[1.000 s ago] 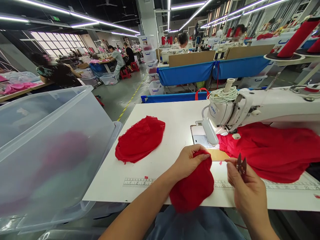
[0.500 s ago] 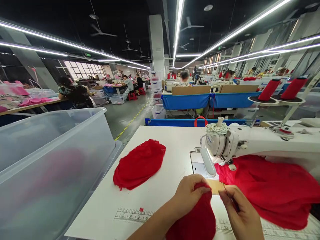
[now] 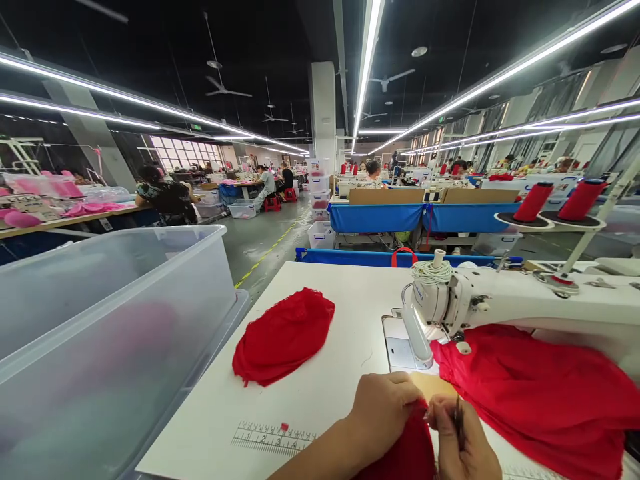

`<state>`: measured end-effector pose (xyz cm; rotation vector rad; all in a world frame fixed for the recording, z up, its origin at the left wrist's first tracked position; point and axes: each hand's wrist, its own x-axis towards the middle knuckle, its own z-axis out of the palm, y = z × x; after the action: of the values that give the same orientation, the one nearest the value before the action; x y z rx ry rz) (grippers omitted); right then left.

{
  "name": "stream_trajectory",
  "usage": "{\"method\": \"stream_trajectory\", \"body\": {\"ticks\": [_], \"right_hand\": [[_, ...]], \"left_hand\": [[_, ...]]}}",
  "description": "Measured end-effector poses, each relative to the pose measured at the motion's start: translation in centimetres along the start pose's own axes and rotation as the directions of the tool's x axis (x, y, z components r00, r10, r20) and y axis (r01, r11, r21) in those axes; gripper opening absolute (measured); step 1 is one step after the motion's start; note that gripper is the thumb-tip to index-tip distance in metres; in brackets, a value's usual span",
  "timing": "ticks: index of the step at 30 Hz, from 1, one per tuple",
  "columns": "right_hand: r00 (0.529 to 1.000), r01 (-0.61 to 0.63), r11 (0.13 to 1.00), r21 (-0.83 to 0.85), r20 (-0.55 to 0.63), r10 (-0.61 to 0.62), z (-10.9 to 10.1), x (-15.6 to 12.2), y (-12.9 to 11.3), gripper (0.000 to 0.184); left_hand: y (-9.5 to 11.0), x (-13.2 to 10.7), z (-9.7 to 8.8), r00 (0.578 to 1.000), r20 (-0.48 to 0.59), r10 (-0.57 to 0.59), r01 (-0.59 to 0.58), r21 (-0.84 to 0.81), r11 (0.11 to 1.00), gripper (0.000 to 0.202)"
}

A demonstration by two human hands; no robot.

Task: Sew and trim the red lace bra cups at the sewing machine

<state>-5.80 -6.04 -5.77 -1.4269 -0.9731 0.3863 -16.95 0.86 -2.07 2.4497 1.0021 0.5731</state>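
Note:
My left hand (image 3: pixel 383 412) is closed on a bunched piece of red fabric (image 3: pixel 407 452) at the near edge of the white sewing table (image 3: pixel 345 300). Pressed against it, my right hand (image 3: pixel 463 440) pinches small thread snips, whose dark tip shows between the fingers. Both hands sit just in front of the white sewing machine (image 3: pixel 500 300). A larger heap of red fabric (image 3: pixel 540 393) lies under the machine's arm to the right. A flat stack of red lace pieces (image 3: pixel 283 333) rests on the table to the left.
A big clear plastic bin (image 3: pixel 115 333) stands at my left, against the table's edge. A printed ruler (image 3: pixel 273 437) runs along the front of the table. Two red thread cones (image 3: pixel 555 199) stand behind the machine. Other people work at tables farther back.
The view has tilted upward, so the hands sit lower in frame. My right hand with the snips has moved left until it touches the fabric held in my left hand.

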Motion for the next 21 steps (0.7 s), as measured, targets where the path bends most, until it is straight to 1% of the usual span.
{"method": "stream_trajectory", "body": {"ticks": [2,3,5,6,7,8,9,10,12,13,14,15,16,18,21], "right_hand": [[0.994,-0.100,0.979,0.179,0.062,0.090,0.0,0.4,0.7,0.043],[0.982,-0.176,0.945,0.276,0.114,0.150,0.0,0.6,1.2,0.043],[0.937,-0.342,0.835,0.431,0.223,0.268,0.0,0.9,2.2,0.039],[0.913,-0.404,0.780,0.478,0.266,0.310,0.0,1.0,2.5,0.038],[0.897,-0.440,0.741,0.507,0.289,0.334,0.0,1.1,2.8,0.037],[0.890,-0.454,0.724,0.520,0.298,0.345,0.0,1.1,2.9,0.036],[0.892,-0.450,0.728,0.518,0.292,0.344,-0.1,1.0,2.8,0.036],[0.905,-0.424,0.751,0.506,0.263,0.334,-0.1,0.9,2.5,0.035],[0.946,-0.322,0.846,0.424,0.179,0.270,-0.3,0.5,1.5,0.034],[0.970,-0.238,0.906,0.350,0.134,0.203,-0.4,0.3,0.9,0.034],[0.987,-0.134,0.959,0.250,0.117,0.108,-0.5,0.2,0.4,0.032],[0.992,-0.022,0.989,0.147,0.126,0.003,-0.5,0.0,-0.2,0.030],[0.986,0.080,0.994,0.072,0.141,-0.090,-0.6,-0.1,-0.6,0.027],[0.950,0.257,0.966,-0.021,0.192,-0.248,-0.6,-0.2,-1.2,0.022],[0.875,0.446,0.894,-0.039,0.228,-0.426,-0.5,-0.2,-1.3,0.017]], "left_hand": [[-0.2,0.1,0.4,1.000,-0.010,-0.006,0.008,0.117,0.993,0.019],[-0.4,0.1,0.6,1.000,-0.013,-0.011,0.013,0.162,0.987,0.019],[-0.7,0.1,1.0,1.000,-0.026,-0.012,0.017,0.212,0.977,0.018],[-0.9,0.1,1.1,0.999,-0.035,-0.008,0.015,0.213,0.977,0.019],[-1.0,0.1,1.2,0.999,-0.048,-0.003,0.013,0.196,0.980,0.020],[-1.1,0.1,1.1,0.998,-0.067,0.001,0.009,0.159,0.987,0.022],[-1.1,0.1,1.1,0.996,-0.093,0.006,0.003,0.098,0.995,0.024],[-1.2,0.0,1.0,0.992,-0.123,0.013,-0.011,0.016,1.000,0.027],[-1.1,0.0,0.7,0.982,-0.186,0.022,-0.057,-0.186,0.981,0.032],[-1.1,0.1,0.6,0.978,-0.206,0.027,-0.087,-0.287,0.954,0.035],[-1.0,0.2,0.6,0.977,-0.214,0.023,-0.104,-0.373,0.922,0.037],[-1.0,0.3,0.6,0.978,-0.210,0.011,-0.106,-0.447,0.888,0.039],[-0.9,0.4,0.6,0.980,-0.197,-0.016,-0.088,-0.512,0.854,0.039],[-0.8,0.6,0.7,0.983,-0.166,-0.084,-0.034,-0.604,0.796,0.042],[-0.7,0.8,0.8,0.979,-0.124,-0.160,0.024,-0.712,0.702,0.051]]}}
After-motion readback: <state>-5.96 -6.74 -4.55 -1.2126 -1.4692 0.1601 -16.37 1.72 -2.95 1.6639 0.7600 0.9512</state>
